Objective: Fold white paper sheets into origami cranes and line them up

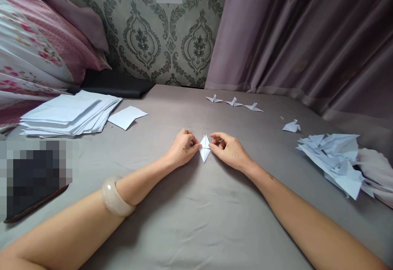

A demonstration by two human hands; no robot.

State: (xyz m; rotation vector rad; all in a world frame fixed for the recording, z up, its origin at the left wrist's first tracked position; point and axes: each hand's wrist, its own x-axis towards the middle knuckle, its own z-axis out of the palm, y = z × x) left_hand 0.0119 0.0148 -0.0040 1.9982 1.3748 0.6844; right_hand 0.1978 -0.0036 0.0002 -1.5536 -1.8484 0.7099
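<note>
A small white folded paper (204, 154), diamond-shaped with a crease down its middle and a split upper tip, is between my two hands over the grey cloth. My left hand (185, 147) pinches its left corner between thumb and fingers. On the opposite side, my right hand (229, 149) has its thumb and forefinger closed at the right corner. The lower point of the paper faces me. A pale bangle (116, 196) circles my left forearm.
Stacked white paper (64, 112) and a loose folded sheet (127, 116) lie left. Three paper cranes (234, 102) stand in a row at the back. Another crane (291, 126) and a paper pile (334, 157) are right. A dark pixelated object (37, 184) lies near left.
</note>
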